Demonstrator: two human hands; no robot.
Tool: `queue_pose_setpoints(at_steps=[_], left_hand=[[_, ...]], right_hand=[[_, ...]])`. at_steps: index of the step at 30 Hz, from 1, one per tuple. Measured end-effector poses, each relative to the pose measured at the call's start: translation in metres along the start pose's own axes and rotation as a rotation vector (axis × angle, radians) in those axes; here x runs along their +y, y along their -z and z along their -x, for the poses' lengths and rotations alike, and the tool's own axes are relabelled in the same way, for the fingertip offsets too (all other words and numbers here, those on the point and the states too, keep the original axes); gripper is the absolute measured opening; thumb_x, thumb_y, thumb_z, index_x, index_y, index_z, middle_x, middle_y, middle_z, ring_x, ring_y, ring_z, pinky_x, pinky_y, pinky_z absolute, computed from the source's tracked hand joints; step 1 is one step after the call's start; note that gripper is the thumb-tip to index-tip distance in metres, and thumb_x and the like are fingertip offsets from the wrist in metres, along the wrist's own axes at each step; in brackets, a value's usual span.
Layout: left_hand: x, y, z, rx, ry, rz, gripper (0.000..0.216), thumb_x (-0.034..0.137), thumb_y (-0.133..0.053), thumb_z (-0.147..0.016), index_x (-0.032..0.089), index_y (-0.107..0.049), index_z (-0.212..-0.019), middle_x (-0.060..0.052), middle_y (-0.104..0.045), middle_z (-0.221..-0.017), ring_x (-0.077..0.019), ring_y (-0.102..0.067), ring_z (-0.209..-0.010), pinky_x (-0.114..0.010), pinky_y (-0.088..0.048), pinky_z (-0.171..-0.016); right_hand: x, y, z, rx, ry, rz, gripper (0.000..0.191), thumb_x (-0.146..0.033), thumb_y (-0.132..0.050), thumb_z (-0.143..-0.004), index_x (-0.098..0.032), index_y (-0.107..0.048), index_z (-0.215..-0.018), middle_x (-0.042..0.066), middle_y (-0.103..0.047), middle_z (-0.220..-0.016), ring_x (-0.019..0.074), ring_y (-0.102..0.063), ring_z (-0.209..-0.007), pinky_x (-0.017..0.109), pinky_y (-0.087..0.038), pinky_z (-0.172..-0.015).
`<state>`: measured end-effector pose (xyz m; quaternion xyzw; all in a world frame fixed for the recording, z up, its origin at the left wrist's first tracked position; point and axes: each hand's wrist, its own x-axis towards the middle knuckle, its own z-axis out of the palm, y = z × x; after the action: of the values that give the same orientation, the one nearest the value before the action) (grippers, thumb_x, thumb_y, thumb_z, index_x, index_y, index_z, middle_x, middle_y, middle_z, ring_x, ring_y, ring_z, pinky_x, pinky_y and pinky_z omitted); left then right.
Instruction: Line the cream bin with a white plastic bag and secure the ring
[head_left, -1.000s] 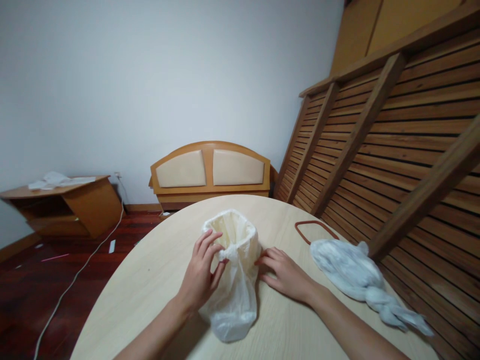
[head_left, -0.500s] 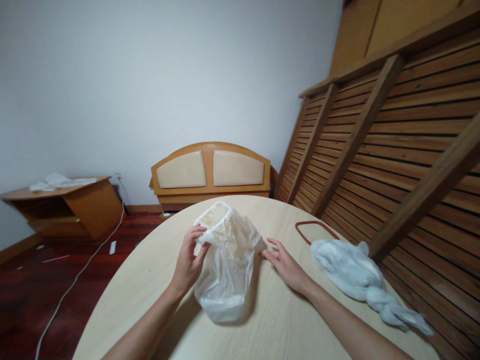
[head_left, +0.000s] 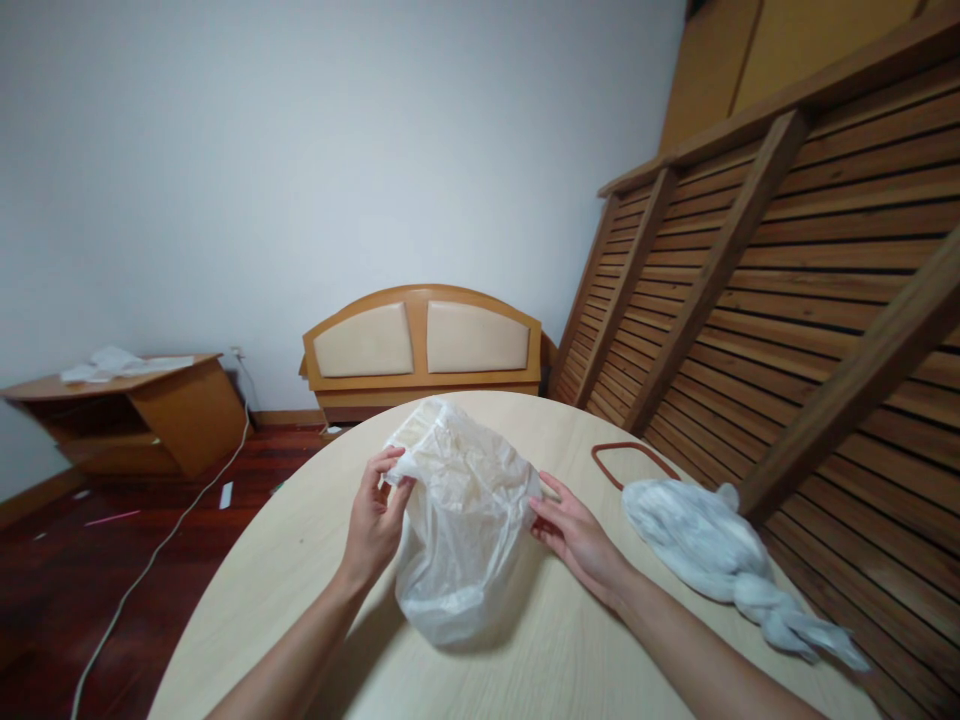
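A thin, translucent white plastic bag point(head_left: 465, 530) stands crumpled on the round, pale wooden table point(head_left: 277, 570), its rim toward the far left. Its upper left edge is pinched between the thumb and fingers of my left hand point(head_left: 377, 515). At the bag's right side, my right hand point(head_left: 574, 530) grips the plastic between thumb and fingers. Some fingertips of the right hand are hidden behind the plastic.
To the right on the table lie a knotted pale plastic bag point(head_left: 697, 535) and a reddish-brown rounded frame point(head_left: 634, 446). Wooden slatted panels point(head_left: 750, 330) lean close to the table's right edge. A white cable point(head_left: 161, 550) runs across the floor at left.
My right hand has closed on the bag's right side, which is now stretched wider to the right. The rim has flattened and narrowed. My left hand keeps its pinch.
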<state>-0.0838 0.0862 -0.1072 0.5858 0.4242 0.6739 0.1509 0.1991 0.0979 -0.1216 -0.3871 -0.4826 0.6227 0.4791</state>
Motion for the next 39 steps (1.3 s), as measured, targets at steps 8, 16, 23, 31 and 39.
queue_pose_setpoints(at_steps=[8, 16, 23, 31, 39], left_hand=[[0.007, 0.008, -0.001, -0.091, -0.205, -0.235, 0.015, 0.037, -0.06, -0.096, 0.023, -0.057, -0.101, -0.012, -0.06, -0.126, -0.0263, -0.054, -0.129, -0.05, -0.042, -0.113], [0.035, 0.002, 0.008, -0.364, -0.321, -0.301, 0.005, 0.022, -0.054, -0.097, 0.025, -0.056, -0.1, -0.012, -0.057, -0.134, -0.0272, -0.045, -0.139, -0.053, -0.039, -0.116], [0.06, -0.001, 0.016, -0.624, -0.279, -0.242, 0.004, 0.025, -0.054, -0.098, 0.024, -0.057, -0.101, -0.016, -0.049, -0.146, -0.0297, -0.034, -0.149, -0.057, -0.036, -0.119], [0.059, -0.001, 0.019, -0.686, -0.343, -0.234, 0.009, 0.019, -0.052, -0.098, 0.024, -0.054, -0.106, -0.015, -0.043, -0.15, -0.0312, -0.027, -0.151, -0.058, -0.035, -0.119], [0.06, 0.002, 0.013, -0.571, -0.393, -0.218, 0.013, 0.013, -0.051, -0.097, 0.025, -0.051, -0.105, -0.014, -0.044, -0.147, -0.03, -0.027, -0.151, -0.058, -0.033, -0.119]], right_hand=[[0.01, 0.031, -0.011, 0.081, 0.058, 0.503, 0.074, -0.041, -0.068, -0.081, -0.023, -0.034, -0.145, -0.003, -0.062, -0.083, 0.0149, -0.058, -0.056, 0.029, -0.045, -0.05], [-0.019, 0.022, 0.007, 0.077, 0.494, 0.688, 0.074, -0.057, -0.061, -0.089, -0.027, -0.033, -0.151, 0.015, -0.051, -0.147, 0.0311, -0.048, -0.136, 0.053, -0.039, -0.112], [-0.024, 0.017, 0.021, -0.176, 0.56, 0.549, 0.126, -0.082, -0.068, -0.069, -0.029, -0.002, -0.163, 0.012, -0.011, -0.171, 0.0329, -0.009, -0.157, 0.056, -0.011, -0.126], [-0.021, 0.013, 0.023, -0.261, 0.381, 0.494, 0.141, -0.081, -0.074, -0.063, -0.025, 0.008, -0.162, 0.018, -0.014, -0.169, 0.0351, -0.022, -0.154, 0.053, -0.024, -0.123], [-0.019, 0.03, 0.016, -0.219, 0.429, 0.732, 0.132, -0.069, -0.082, -0.066, -0.024, -0.004, -0.162, 0.025, -0.042, -0.153, 0.0393, -0.049, -0.136, 0.058, -0.039, -0.111]])
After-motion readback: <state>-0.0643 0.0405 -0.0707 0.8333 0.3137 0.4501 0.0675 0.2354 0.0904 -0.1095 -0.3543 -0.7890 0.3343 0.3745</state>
